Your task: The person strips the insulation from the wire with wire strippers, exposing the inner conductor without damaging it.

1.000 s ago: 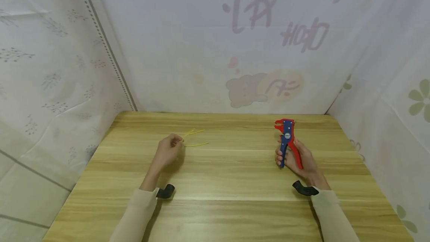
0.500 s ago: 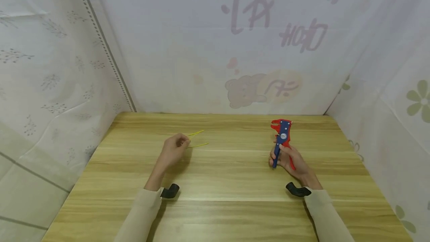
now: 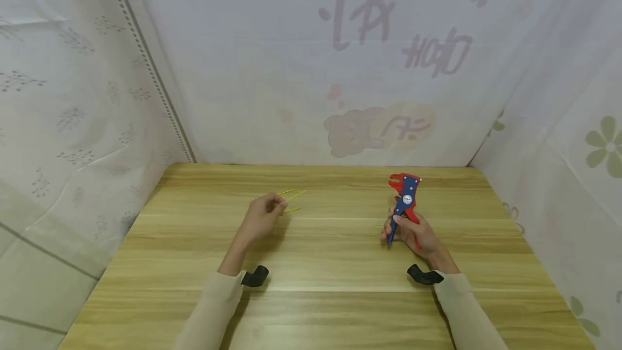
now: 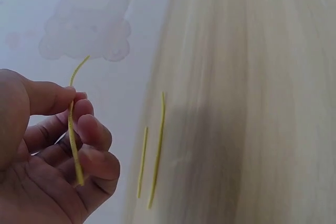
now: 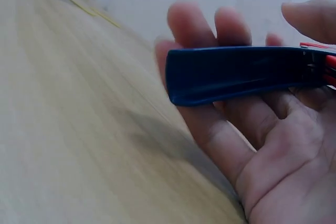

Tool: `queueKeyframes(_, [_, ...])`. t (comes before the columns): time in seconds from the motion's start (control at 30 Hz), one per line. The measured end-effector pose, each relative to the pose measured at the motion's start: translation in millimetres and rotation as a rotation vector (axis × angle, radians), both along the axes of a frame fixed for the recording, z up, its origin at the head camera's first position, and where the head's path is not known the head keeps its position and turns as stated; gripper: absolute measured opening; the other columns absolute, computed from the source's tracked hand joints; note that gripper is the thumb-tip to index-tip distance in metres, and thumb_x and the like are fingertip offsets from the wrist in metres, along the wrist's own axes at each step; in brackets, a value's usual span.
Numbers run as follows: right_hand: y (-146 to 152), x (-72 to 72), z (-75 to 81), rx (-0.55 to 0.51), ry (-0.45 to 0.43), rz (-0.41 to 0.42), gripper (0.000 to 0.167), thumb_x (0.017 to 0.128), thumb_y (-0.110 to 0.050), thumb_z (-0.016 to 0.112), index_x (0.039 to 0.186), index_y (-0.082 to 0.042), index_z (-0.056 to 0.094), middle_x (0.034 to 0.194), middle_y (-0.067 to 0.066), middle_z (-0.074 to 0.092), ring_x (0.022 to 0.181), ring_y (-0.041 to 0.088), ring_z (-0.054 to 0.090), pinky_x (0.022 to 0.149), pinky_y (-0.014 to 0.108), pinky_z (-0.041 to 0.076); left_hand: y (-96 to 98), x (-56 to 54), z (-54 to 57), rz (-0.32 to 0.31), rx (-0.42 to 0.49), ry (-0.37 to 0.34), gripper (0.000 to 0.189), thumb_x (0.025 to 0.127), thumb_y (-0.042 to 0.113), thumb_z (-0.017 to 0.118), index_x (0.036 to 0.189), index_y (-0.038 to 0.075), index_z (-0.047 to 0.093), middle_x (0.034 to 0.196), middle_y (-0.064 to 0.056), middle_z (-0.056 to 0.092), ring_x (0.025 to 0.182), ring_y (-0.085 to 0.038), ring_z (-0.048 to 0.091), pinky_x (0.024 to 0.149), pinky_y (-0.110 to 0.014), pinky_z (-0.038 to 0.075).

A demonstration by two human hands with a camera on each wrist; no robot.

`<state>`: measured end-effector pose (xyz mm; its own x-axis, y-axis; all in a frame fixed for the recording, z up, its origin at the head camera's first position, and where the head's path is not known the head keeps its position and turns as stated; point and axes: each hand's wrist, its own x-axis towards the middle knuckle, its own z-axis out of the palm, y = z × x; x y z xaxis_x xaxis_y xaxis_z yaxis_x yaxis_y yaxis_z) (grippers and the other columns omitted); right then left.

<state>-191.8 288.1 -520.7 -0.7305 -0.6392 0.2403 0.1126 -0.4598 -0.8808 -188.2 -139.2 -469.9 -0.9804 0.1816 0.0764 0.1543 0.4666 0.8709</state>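
My left hand (image 3: 262,216) pinches a short yellow wire (image 4: 72,121) between thumb and fingertips, raised over the left part of the table. Two more yellow wires lie side by side on the wood beneath it, a shorter one (image 4: 142,163) and a longer one (image 4: 156,153). On the right, my right hand (image 3: 424,236) grips a red and blue wire stripper (image 3: 407,199) by its handles, with its red jaws upward and facing left. Seen close in the right wrist view, the hollow blue handle (image 5: 231,74) lies across the curled fingers.
The wooden table (image 3: 330,263) runs back to a printed cloth wall (image 3: 252,96). Patterned cloth also hangs at the left side (image 3: 87,123) and the right side (image 3: 559,177). A black curved piece sits at each cuff, left (image 3: 255,276) and right (image 3: 425,275).
The left hand picks one yellow wire up off the table and shifts right with it. The right hand, with the wire stripper, moves left toward the middle.
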Motion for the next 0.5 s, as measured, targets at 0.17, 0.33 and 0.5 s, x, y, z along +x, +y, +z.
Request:
queueKeyframes(0.17, [-4.8,-0.6,0.0,0.01,-0.012,0.001,0.022,0.11,-0.001,0.022,0.127,0.005,0.036,0.101,0.015,0.069,0.097,0.03,0.073,0.091,0.045,0.06,5.9,-1.0,3.8,-0.022,0.023,0.013,0.023,0.106,0.019,0.059,0.111,-0.002,0.067,0.087,-0.024,0.066,0.071,-0.021,0.058,0.062,-0.024,0.044])
queueKeyframes(0.33, [-12.4,-2.2,-0.2,0.024,0.001,0.025,0.022,0.109,0.001,0.022,0.124,0.005,0.037,0.101,0.014,0.069,0.096,0.029,0.073,0.09,0.045,0.061,9.5,-2.9,5.8,-0.02,0.003,0.036,0.025,0.105,0.021,0.06,0.111,-0.002,0.068,0.084,-0.023,0.067,0.079,-0.024,0.066,0.072,-0.033,0.053])
queueKeyframes(0.5, [-19.8,-2.3,-1.2,0.026,-0.009,0.022,0.021,0.108,0.003,0.024,0.123,0.005,0.039,0.099,0.013,0.069,0.094,0.028,0.073,0.089,0.045,0.061,14.3,-4.7,6.9,-0.018,0.004,0.011,0.025,0.105,0.022,0.06,0.111,0.0,0.07,0.106,-0.021,0.074,0.109,-0.038,0.071,0.094,-0.053,0.057])
